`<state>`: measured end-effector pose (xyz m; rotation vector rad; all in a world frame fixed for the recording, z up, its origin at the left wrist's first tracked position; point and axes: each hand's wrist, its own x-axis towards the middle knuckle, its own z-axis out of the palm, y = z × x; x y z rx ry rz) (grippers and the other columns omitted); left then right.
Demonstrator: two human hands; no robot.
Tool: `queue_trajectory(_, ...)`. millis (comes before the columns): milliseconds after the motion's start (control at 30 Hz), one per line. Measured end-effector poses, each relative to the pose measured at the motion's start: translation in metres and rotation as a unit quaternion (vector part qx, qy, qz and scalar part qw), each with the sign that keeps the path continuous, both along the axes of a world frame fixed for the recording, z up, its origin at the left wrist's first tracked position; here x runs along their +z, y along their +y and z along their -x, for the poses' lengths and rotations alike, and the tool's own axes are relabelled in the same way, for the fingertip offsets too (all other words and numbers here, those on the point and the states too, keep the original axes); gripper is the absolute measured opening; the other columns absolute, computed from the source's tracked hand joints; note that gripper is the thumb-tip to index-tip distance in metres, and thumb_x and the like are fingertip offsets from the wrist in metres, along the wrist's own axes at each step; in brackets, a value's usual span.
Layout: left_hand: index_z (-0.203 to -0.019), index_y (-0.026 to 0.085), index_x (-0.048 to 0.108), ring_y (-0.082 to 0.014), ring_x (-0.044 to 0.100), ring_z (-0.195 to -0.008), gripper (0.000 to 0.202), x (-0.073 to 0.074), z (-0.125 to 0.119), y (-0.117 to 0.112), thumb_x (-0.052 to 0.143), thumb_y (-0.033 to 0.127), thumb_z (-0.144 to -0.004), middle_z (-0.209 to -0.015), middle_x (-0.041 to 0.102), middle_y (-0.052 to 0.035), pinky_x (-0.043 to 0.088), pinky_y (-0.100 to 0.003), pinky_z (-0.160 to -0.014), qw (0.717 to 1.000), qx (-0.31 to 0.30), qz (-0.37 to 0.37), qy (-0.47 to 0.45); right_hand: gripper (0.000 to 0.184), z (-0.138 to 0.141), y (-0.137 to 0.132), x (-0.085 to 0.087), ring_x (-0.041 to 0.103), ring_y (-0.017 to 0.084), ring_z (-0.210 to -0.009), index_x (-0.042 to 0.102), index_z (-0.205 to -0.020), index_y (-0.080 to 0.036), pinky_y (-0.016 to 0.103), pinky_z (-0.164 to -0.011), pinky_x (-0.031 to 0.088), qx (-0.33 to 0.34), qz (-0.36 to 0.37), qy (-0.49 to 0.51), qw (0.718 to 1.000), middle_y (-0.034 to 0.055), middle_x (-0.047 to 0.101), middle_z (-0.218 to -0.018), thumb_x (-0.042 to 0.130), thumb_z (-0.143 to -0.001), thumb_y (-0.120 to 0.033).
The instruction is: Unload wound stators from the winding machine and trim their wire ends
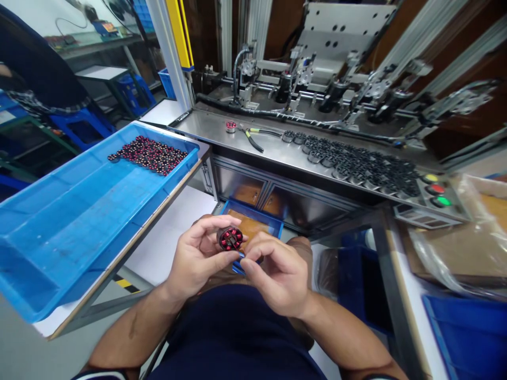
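My left hand (197, 259) is closed around a small round motor stator (230, 238) with a black body and red windings, held up in front of my lap. My right hand (273, 272) sits beside it with fingers pinched together just below and right of the stator, touching something small that I cannot make out. Below both hands lies a small blue box (273, 224) with a brown bottom.
A large blue tray (79, 216) on the left holds several red-wound stators (150, 154) at its far end. A steel machine bench (277, 153) ahead carries many black rings (356, 166), pliers (253, 138), one stator (231, 126) and coloured buttons (437, 188). Plastic bags (467, 237) lie at right.
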<state>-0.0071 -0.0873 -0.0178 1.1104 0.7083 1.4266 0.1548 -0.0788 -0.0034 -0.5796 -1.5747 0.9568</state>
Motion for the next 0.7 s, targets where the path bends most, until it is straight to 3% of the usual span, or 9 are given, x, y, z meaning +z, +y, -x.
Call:
queue_trajectory(133,-0.107,0.025,0.068,-0.0178,0.071,-0.1,0.046,-0.001,0.001,0.001,0.08,0.002,-0.07,-0.115,0.068,-0.0039,0.058,-0.031,-0.091,1.0,0.007,-0.02,0.016,0.011,-0.001,0.002,0.002,0.054,0.013,-0.061,0.06,-0.075,-0.019,0.031,-0.066,0.05,0.024,0.021,0.01,0.999,0.0006,0.061,-0.066,0.064,-0.083,-0.011)
queue_trajectory(300,-0.105,0.021,0.068,-0.0214,0.07,-0.104,0.045,0.004,0.008,0.001,0.082,0.002,-0.066,-0.113,0.07,-0.0079,0.059,-0.032,-0.09,0.994,0.049,-0.052,0.087,0.011,-0.006,0.003,0.002,0.054,0.013,-0.06,0.061,-0.074,-0.019,0.028,-0.06,0.046,0.045,0.044,-0.007,0.998,0.0003,0.06,-0.066,0.065,-0.083,-0.013)
queue_trajectory(367,-0.105,0.019,0.069,-0.0221,0.07,-0.103,0.045,0.005,0.01,0.001,0.083,0.004,-0.066,-0.113,0.071,-0.0093,0.06,-0.032,-0.088,0.993,0.062,-0.048,0.092,0.013,-0.008,0.004,0.002,0.053,0.012,-0.06,0.06,-0.073,-0.019,0.027,-0.058,0.044,0.028,0.063,-0.014,0.998,-0.0001,0.059,-0.066,0.065,-0.083,-0.014)
queue_trajectory(533,-0.106,0.02,0.067,-0.0154,0.073,-0.084,0.041,0.008,0.009,0.002,0.08,0.005,-0.07,-0.113,0.072,-0.0077,0.061,-0.027,-0.08,0.998,0.03,-0.001,0.046,0.016,-0.008,0.003,-0.001,0.052,0.012,-0.06,0.059,-0.07,-0.018,0.027,-0.059,0.043,-0.016,0.094,-0.024,0.995,-0.0011,0.058,-0.065,0.066,-0.084,-0.014)
queue_trajectory(700,-0.104,0.019,0.07,-0.0218,0.069,-0.102,0.041,0.012,0.004,-0.002,0.079,0.003,-0.067,-0.112,0.071,-0.009,0.061,-0.028,-0.081,0.977,0.126,-0.089,0.147,0.011,-0.009,0.004,-0.006,0.054,0.013,-0.065,0.059,-0.077,-0.019,0.029,-0.064,0.045,-0.015,0.076,-0.044,0.996,-0.0004,0.058,-0.07,0.065,-0.086,-0.015)
